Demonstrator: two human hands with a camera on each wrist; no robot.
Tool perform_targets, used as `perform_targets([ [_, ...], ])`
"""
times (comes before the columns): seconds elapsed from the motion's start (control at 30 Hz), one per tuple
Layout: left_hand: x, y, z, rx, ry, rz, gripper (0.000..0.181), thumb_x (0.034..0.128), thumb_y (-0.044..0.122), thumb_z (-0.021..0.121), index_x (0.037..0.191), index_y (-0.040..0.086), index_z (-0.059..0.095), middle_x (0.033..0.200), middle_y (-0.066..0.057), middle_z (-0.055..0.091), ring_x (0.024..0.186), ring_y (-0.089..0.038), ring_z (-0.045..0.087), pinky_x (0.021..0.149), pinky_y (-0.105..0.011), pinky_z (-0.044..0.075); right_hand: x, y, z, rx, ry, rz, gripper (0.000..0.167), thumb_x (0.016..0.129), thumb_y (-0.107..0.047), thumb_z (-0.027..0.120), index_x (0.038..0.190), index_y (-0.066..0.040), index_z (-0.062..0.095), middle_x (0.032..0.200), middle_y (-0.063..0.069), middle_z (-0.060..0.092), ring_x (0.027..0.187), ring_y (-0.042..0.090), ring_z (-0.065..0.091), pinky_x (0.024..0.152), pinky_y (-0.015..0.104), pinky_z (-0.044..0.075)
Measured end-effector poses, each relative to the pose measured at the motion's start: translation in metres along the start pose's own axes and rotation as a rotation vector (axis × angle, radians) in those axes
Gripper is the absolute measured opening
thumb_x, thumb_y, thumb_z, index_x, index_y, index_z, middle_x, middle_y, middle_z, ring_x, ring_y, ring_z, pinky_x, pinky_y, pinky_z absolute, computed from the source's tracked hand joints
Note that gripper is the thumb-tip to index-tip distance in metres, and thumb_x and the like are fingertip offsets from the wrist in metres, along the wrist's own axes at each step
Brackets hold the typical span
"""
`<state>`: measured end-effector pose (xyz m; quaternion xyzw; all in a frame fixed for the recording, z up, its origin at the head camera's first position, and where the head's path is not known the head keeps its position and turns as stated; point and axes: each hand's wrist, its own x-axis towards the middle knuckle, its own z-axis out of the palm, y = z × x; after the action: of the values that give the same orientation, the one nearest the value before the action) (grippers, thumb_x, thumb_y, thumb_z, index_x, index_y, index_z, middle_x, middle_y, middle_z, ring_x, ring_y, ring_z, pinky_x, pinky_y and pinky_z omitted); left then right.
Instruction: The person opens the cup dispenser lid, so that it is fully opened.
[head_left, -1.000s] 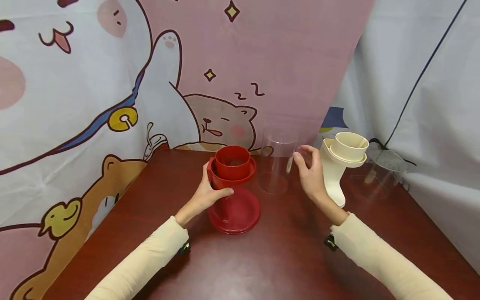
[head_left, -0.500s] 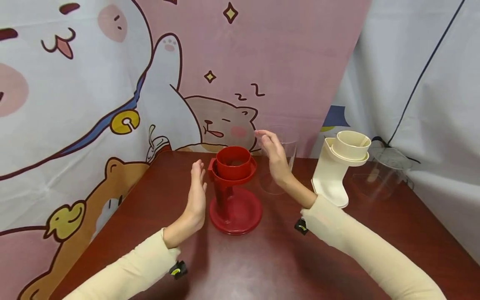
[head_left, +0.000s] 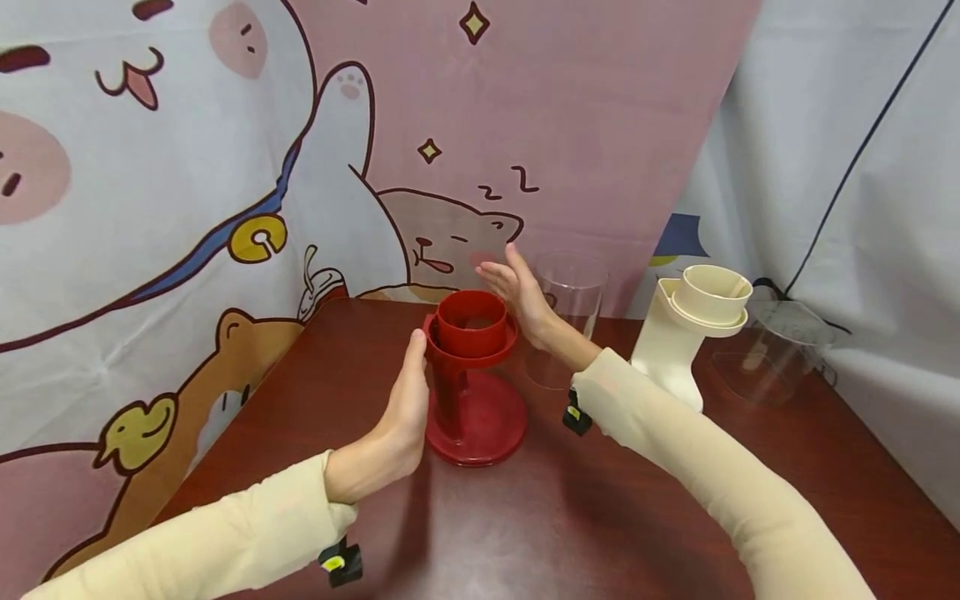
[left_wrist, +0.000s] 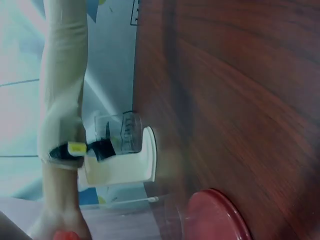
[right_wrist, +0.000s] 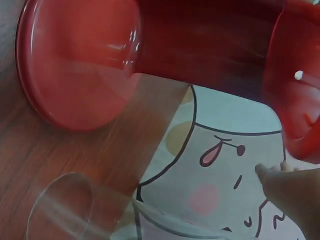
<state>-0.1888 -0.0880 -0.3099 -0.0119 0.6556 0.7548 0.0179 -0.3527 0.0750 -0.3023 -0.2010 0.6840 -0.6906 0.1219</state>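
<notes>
A red plastic stand with a round base stands upright on the table, carrying a red ring-shaped cup at its top. My left hand is held upright along the stand's left side, fingers straight. On the other side my right hand has its fingers extended beside the red cup. Whether either palm touches the stand I cannot tell. In the right wrist view, the stand's column lies near the right hand, with a gap in between. The left wrist view shows the red base but hardly any left hand.
A clear cylinder stands just behind my right hand. Further right are a cream stand of similar shape and another clear container. A printed cloth hangs behind the dark red table.
The left hand has released the red stand, drawn back and come close to its left side again. My right hand has moved left from near the clear cylinder to the stand's right side.
</notes>
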Motion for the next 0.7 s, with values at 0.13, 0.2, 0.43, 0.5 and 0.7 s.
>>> perform_targets([
  [0.13, 0.000, 0.003, 0.002, -0.002, -0.029, 0.017, 0.065, 0.1045, 0.057, 0.023, 0.161, 0.029, 0.008, 0.166, 0.007, 0.010, 0.154, -0.021, 0.005, 0.124, -0.056, 0.001, 0.004, 0.008, 0.005, -0.030, -0.028, 0.026, 0.082, 0.097, -0.070, 0.017, 0.152, -0.015, 0.041, 0.156, 0.002, 0.044, 0.142, 0.026, 0.043, 0.117, 0.051, 0.033],
  [0.2, 0.002, 0.004, 0.002, -0.007, -0.032, 0.027, 0.064, 0.1043, 0.057, 0.024, 0.160, 0.030, 0.007, 0.165, 0.007, 0.012, 0.153, -0.022, 0.006, 0.123, -0.058, 0.002, 0.004, 0.011, 0.011, -0.052, -0.019, 0.026, 0.080, 0.097, -0.070, 0.018, 0.149, -0.017, 0.047, 0.152, 0.001, 0.049, 0.134, 0.025, 0.051, 0.110, 0.048, 0.043],
  [0.43, 0.020, 0.003, 0.005, -0.026, -0.006, 0.047, 0.062, 0.1024, 0.060, 0.024, 0.156, 0.028, 0.021, 0.161, 0.001, 0.019, 0.149, -0.024, 0.011, 0.122, -0.058, 0.008, -0.007, 0.013, 0.025, -0.069, 0.154, -0.007, 0.081, 0.097, -0.071, 0.021, 0.145, -0.012, 0.050, 0.140, 0.009, 0.058, 0.124, 0.024, 0.056, 0.104, 0.040, 0.045],
  [0.5, 0.029, 0.002, 0.006, -0.019, -0.004, 0.051, 0.061, 0.1020, 0.061, 0.023, 0.154, 0.027, 0.025, 0.159, 0.000, 0.022, 0.147, -0.023, 0.014, 0.121, -0.057, 0.011, -0.014, 0.014, 0.030, -0.095, 0.247, -0.016, 0.079, 0.098, -0.070, 0.023, 0.146, -0.012, 0.048, 0.142, 0.009, 0.056, 0.127, 0.025, 0.053, 0.110, 0.043, 0.041],
  [0.7, 0.057, -0.005, -0.001, 0.014, -0.030, 0.086, 0.058, 0.1027, 0.061, 0.020, 0.143, 0.023, 0.038, 0.143, -0.003, 0.041, 0.134, -0.019, 0.031, 0.116, -0.051, 0.025, -0.037, 0.015, 0.046, -0.117, 0.409, -0.046, 0.070, 0.101, -0.065, 0.024, 0.145, -0.015, 0.045, 0.144, 0.004, 0.049, 0.136, 0.021, 0.042, 0.121, 0.046, 0.026],
])
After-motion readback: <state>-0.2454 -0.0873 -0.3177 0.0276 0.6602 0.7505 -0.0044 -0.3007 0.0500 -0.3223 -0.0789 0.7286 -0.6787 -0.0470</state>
